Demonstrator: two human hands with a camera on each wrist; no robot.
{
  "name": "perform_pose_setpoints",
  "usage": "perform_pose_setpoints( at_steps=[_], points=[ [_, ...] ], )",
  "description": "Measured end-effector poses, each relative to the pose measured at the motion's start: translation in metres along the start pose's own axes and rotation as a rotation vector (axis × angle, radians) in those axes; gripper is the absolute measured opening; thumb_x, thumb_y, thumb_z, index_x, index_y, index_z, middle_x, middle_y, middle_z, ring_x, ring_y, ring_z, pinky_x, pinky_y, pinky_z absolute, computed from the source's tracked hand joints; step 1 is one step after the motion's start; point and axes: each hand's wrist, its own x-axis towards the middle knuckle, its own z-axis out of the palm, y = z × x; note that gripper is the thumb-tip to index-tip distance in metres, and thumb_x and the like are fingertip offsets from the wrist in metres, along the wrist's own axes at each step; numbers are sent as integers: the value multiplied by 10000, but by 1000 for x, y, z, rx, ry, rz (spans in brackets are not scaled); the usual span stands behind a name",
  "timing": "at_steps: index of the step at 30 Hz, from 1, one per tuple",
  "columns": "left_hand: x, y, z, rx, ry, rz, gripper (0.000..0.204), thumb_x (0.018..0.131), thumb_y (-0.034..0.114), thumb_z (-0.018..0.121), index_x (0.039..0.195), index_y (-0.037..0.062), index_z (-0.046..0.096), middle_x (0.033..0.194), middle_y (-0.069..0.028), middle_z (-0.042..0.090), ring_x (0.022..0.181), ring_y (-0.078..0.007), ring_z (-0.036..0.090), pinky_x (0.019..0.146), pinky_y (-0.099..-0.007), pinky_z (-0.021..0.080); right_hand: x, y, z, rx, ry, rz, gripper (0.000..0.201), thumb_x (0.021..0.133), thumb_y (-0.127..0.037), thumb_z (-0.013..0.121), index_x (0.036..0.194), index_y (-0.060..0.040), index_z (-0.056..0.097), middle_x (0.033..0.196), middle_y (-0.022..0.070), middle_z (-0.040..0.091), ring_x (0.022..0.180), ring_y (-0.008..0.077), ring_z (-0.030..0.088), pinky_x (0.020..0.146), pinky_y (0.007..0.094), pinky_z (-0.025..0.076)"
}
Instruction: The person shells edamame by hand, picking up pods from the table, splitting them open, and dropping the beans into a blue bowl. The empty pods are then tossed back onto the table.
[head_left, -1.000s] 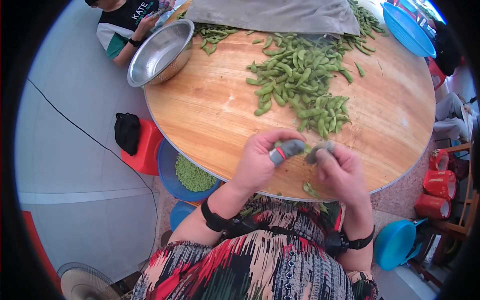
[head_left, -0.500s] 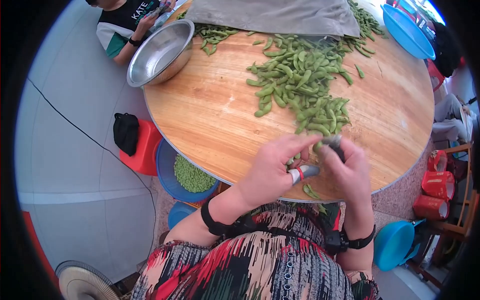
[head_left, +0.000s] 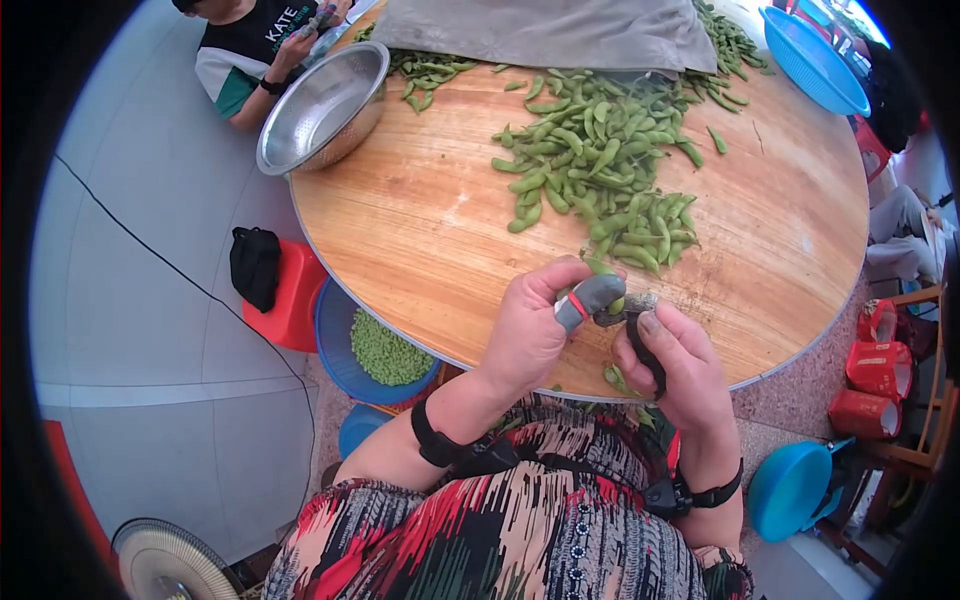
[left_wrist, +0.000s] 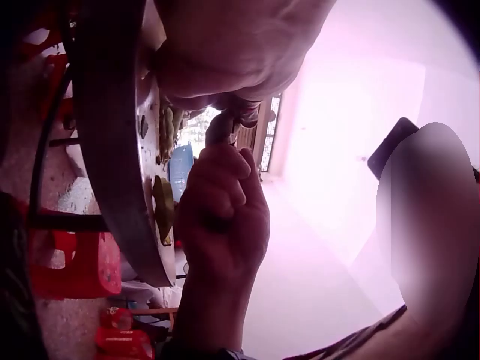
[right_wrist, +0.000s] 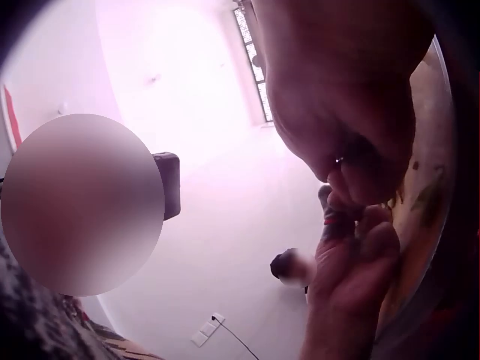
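Observation:
My left hand [head_left: 530, 325], its thumb in a grey cover with a red band, pinches a green soybean pod [head_left: 600, 266] over the near edge of the round wooden table [head_left: 420, 210]. Right against it, my right hand [head_left: 685, 375] has curled fingers with dark covers on them, its fingertips at the pod's lower end. Both hands meet closely in the wrist views too, where they hide the pod. A large pile of soybean pods [head_left: 610, 150] lies just beyond the hands. Some pod pieces [head_left: 615, 380] are at the table edge below them.
A steel basin [head_left: 325, 105] stands at the table's left edge, near a seated person [head_left: 235, 60]. Grey cloth [head_left: 540, 35] covers pods at the back; a blue basket [head_left: 815, 60] is far right. Below left, a blue tub [head_left: 345, 365] of shelled beans [head_left: 390, 350] sits beside a red stool [head_left: 285, 300].
The hands came together over the table edge, the left shifting right and then back left. The left now shows a pod upright between thumb and finger; the right has turned, showing its dark-covered finger.

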Motion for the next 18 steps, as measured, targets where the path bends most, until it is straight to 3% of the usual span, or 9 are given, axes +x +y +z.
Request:
perform_pose_setpoints(
  at_steps=[5,8,10,12,14,15,16,17,18],
  points=[
    [0,-12,-2,190,-15,198,130,830,117,616,937,46,636,964,-49,645,715,-16,525,503,-149,328,2,0,0,11,-15,39,186,944,-182,428,862,-45,524,644,-31,473,478,16,329,416,169,248],
    [-3,-3,-7,50,-143,24,141,841,138,602,931,32,620,926,-35,629,731,-34,534,543,-148,370,-1,-3,2,105,-13,81,153,939,-150,426,915,-41,532,647,-30,482,471,12,319,407,163,236],
    [-2,3,-13,-179,-285,-189,162,850,166,590,934,28,598,875,-22,601,750,-52,542,595,-159,412,-1,-3,0,194,-42,113,142,930,-139,443,912,-40,542,642,-29,490,477,12,339,416,164,253],
    [-1,3,-10,-173,-244,-195,158,842,159,605,930,29,588,854,-12,588,759,-52,542,611,-163,420,-1,-3,0,281,-71,143,130,920,-129,459,909,-39,553,637,-29,499,483,13,359,425,164,271],
    [-2,2,-3,-167,-202,-201,159,835,152,620,926,30,577,834,-2,576,768,-53,542,627,-166,428,1,1,2,-265,113,-3,120,900,-125,497,852,-43,570,621,-32,512,511,13,410,452,167,311],
    [-3,1,1,67,-165,-110,152,824,136,634,919,35,572,839,4,576,761,-46,536,618,-166,426,2,6,1,-266,112,-1,120,900,-125,497,852,-43,570,621,-32,512,511,13,410,452,167,311],
    [-4,0,4,301,-127,-19,151,814,120,649,913,41,566,844,10,576,753,-40,529,609,-165,424,4,14,-2,-425,141,-130,124,894,-125,508,827,-43,571,616,-32,517,522,13,426,463,168,323],
    [-3,-1,2,300,-126,-18,151,814,120,649,913,41,566,844,10,576,753,-40,529,609,-165,424,5,17,-4,-584,170,-262,130,888,-126,519,803,-43,573,610,-33,522,534,14,441,475,169,336],
    [-1,-4,0,335,-118,20,159,806,107,657,920,41,568,841,14,574,737,-38,529,609,-162,427,5,14,-3,-585,169,-262,130,888,-126,519,803,-43,573,610,-33,522,534,14,441,475,169,336]
  ],
)
